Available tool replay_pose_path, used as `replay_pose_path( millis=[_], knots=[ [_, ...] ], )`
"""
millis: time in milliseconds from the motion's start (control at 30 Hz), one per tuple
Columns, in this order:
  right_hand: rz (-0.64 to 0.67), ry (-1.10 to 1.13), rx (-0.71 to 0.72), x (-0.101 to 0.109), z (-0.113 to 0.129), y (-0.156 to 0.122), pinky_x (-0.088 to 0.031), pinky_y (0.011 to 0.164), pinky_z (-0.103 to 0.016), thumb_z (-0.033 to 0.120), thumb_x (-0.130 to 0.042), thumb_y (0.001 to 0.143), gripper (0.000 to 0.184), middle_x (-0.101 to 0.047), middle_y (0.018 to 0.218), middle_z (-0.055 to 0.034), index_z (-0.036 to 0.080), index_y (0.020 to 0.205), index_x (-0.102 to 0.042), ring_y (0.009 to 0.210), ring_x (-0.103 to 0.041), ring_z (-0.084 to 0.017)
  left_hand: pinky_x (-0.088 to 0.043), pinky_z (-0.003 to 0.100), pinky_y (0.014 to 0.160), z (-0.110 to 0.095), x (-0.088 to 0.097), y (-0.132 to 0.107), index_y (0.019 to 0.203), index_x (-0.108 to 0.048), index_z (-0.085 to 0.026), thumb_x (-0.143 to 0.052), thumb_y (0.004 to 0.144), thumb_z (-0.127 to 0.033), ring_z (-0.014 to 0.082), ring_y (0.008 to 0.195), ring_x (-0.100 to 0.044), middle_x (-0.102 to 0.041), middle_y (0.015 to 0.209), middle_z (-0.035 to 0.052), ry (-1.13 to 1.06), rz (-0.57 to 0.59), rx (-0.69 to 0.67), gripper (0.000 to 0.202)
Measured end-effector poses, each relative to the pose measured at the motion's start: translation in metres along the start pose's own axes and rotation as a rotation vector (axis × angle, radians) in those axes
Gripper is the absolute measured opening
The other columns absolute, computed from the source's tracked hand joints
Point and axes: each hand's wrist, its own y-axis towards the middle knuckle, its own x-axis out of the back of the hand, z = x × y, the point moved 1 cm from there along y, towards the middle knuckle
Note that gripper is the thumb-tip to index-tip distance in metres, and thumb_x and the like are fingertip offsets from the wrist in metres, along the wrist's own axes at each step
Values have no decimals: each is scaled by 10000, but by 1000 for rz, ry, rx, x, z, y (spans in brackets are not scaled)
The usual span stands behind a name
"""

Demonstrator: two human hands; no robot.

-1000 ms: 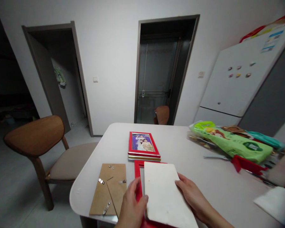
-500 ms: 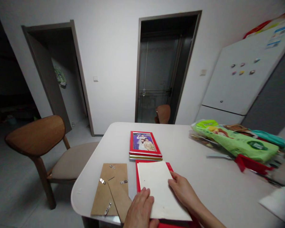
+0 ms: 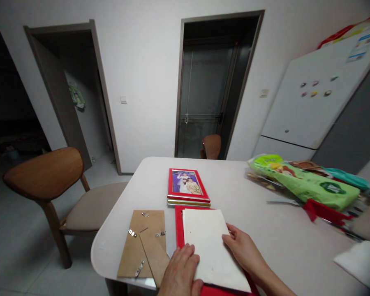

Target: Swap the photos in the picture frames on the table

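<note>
A white sheet (image 3: pixel 208 242), seemingly paper or thin card, lies over a red picture frame (image 3: pixel 179 230) on the table. My left hand (image 3: pixel 181 269) rests flat across the left edge of frame and sheet, its thumb by the sheet's lower edge. On the far side, my right hand (image 3: pixel 242 248) grips the sheet's right edge between thumb and fingers; some fingertips are hidden beneath. Left of the frame lies a brown backing board (image 3: pixel 128 255) with metal clips, and a brown stand flap (image 3: pixel 154 255) slants across it.
Behind the frame is a stack of picture frames, the top one red with a photo (image 3: pixel 186 183). Green packaging (image 3: pixel 308 181), a light-handled tool (image 3: pixel 283 202) and a red object (image 3: pixel 323 211) lie at the table's right. A wooden chair (image 3: pixel 49 172) stands left.
The white sheet has slid slightly right over the red frame, baring more of its left border. My right hand has moved a little right with it; my left hand is nearly still.
</note>
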Motion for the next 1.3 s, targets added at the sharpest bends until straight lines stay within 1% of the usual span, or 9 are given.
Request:
replay_pose_path(
  millis=[333, 600, 700, 767, 900, 967, 1067, 1167, 1300],
  knots=[
    [-50, -448, 193, 0, 3, 0, -405, 711, -284, 220, -392, 679, 358, -627, 905, -91, 141, 994, -541, 808, -575, -207, -325, 461, 937, -8, 13, 2, 1101, -481, -108, -503, 652, -120, 265, 1145, -385, -449, 1225, 161, 21, 154, 47, 450],
    [-186, -1028, 279, -10, -1, 4, -378, 578, -316, 349, -410, 736, 351, -527, 857, -101, 156, 1015, -502, 786, -513, -248, -315, 425, 956, -12, 16, 6, 1081, -508, -122, -501, 732, -244, 253, 1134, -403, -482, 1205, 125, 60, 183, 91, 370],
    [-158, -969, 327, -14, 8, 0, -389, 640, -334, 346, -417, 747, 396, -520, 891, -105, 146, 1086, -462, 811, -503, -239, -335, 451, 932, 8, 23, -15, 1165, -434, -139, -538, 717, -359, 269, 1153, -373, -433, 1244, 135, 74, 170, -9, 510],
    [-65, -849, 415, -26, 20, -11, -379, 736, -334, 333, -406, 766, 392, -516, 954, -114, 140, 1102, -460, 874, -487, -224, -329, 512, 906, 28, 34, -39, 1218, -373, -164, -606, 647, -404, 306, 1165, -338, -377, 1278, 143, 147, 140, 33, 661],
    [242, -674, 555, -80, 45, -47, -354, 793, -346, 358, -471, 733, 364, -540, 960, -82, 202, 1059, -511, 896, -469, -220, -336, 499, 904, 73, 56, -86, 1204, -403, -134, -667, 537, -155, 329, 1160, -333, -357, 1275, 184, 385, -2, 346, 717],
    [298, -680, 573, -111, 52, -61, -350, 781, -395, 408, -569, 636, 451, -537, 950, -78, 225, 1045, -518, 884, -458, -253, -377, 427, 898, 91, 61, -100, 1164, -457, -146, -651, 533, -94, 299, 1131, -390, -405, 1248, 175, 420, -56, 327, 661],
    [327, -625, 547, -139, 55, -69, -359, 784, -399, 326, -647, 529, 547, -500, 981, -81, 223, 1048, -508, 900, -445, -260, -449, 376, 833, 108, 65, -108, 1097, -521, -194, -691, 563, -201, 276, 1049, -490, -505, 1172, 147, 423, -159, 189, 560],
    [357, -436, 535, -135, 58, -70, -382, 799, -311, 178, -572, 555, 551, -465, 999, -72, 206, 1096, -468, 918, -452, -198, -494, 352, 764, 105, 69, -104, 1059, -544, -181, -694, 582, -357, 274, 977, -548, -565, 1092, 163, 424, -263, 63, 531],
    [304, -359, 543, -86, 59, -70, -370, 847, -283, 148, -511, 578, 482, -452, 1003, -70, 180, 1059, -495, 946, -454, -173, -470, 347, 810, 65, 68, -73, 1091, -503, -166, -685, 605, -351, 267, 1041, -499, -522, 1144, 177, 366, -284, -1, 551]
  ],
)
